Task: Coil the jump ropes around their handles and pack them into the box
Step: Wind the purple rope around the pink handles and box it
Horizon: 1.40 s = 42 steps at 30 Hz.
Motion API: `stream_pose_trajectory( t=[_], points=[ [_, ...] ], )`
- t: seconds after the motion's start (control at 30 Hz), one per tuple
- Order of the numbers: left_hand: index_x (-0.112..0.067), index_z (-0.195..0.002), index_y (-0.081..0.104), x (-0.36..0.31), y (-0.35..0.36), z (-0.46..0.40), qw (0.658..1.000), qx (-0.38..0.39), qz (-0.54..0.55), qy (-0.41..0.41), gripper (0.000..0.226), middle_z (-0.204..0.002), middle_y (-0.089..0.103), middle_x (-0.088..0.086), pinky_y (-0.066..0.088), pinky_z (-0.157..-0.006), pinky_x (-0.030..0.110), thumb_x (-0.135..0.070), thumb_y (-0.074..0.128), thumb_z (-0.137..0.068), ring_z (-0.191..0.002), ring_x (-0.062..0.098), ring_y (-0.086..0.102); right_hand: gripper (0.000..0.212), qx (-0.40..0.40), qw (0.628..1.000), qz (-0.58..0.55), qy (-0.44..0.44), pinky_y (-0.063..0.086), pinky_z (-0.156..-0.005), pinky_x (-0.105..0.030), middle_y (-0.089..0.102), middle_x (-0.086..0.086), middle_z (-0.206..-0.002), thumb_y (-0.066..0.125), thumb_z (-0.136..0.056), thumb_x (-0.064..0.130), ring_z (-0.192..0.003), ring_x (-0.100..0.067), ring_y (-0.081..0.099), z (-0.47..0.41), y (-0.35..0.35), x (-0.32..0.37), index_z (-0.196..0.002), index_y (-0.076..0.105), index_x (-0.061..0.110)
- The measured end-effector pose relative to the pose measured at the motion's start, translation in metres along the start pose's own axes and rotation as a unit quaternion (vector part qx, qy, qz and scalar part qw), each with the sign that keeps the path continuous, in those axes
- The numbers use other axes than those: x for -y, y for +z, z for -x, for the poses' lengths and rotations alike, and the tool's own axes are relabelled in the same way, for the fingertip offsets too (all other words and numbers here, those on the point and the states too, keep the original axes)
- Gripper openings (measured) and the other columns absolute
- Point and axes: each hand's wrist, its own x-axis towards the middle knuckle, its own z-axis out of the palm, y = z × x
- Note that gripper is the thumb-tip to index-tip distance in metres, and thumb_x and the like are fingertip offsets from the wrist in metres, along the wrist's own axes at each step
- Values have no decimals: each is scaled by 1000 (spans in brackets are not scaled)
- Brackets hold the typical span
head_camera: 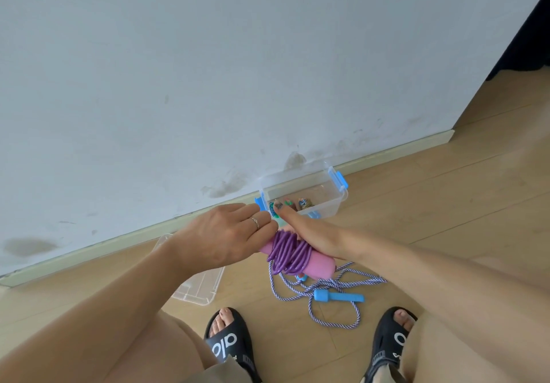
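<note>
A purple jump rope [287, 253] is coiled around its pink handles [317, 266], held in the air above the floor. My right hand [309, 231] grips the bundle from the right, its forefinger stretched out toward the box. My left hand [226, 234] holds the bundle's left end, fingers over the coils. A clear plastic box [334, 201] with blue latches stands open against the wall, with small colourful items inside. A second rope, purple-and-white braided [330, 286] with blue handles [339, 296], lies loose on the floor below the bundle.
The clear lid [198, 289] lies on the wooden floor at the left, partly under my left arm. My feet in black slides [227, 338] stand at the bottom. A white wall with a skirting board runs behind the box.
</note>
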Motion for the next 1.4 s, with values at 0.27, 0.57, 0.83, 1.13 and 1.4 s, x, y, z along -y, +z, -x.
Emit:
stream_pose_trajectory(
  t=[0.27,0.57,0.83,1.13,1.4],
  points=[
    [-10,-108,62,-9,3,-5,986,86,89,-113,26,-100,62,3,48,-91,38,-31,56,-94,-93,28,60,68,-44,988,-151,5,48,-54,-30,44,-10,-68,31,-94,72,-53,-20,51,1,2,5,-98,50,6],
    [-17,-134,41,-19,1,-18,977,16,186,-106,68,-126,55,4,53,-71,36,-63,61,-88,-82,27,63,59,4,945,-316,83,38,-113,-42,62,-8,-103,68,-72,74,-105,-26,57,11,-4,1,-89,76,18],
    [-25,-133,48,-11,3,-19,937,30,296,-182,71,-108,53,-13,49,-62,29,-63,73,-78,-73,14,52,65,87,953,-273,96,35,-54,-26,61,-9,-76,59,-75,79,-66,-23,57,10,-13,10,-79,68,15],
    [-31,-113,57,16,14,-16,765,-44,397,-506,56,-88,66,-11,50,-68,21,-61,68,-67,-78,9,61,30,-212,962,-134,-105,27,-38,-22,62,-5,-61,42,-101,31,-48,-22,43,15,-31,48,-84,58,13],
    [-15,-98,64,17,13,-40,612,-119,507,-595,26,-63,66,8,44,-46,20,-40,64,-88,-50,18,60,24,-285,935,-69,-199,46,-53,-35,73,-3,-73,43,-103,18,-49,-17,52,15,-18,52,-103,66,16]
  ],
)
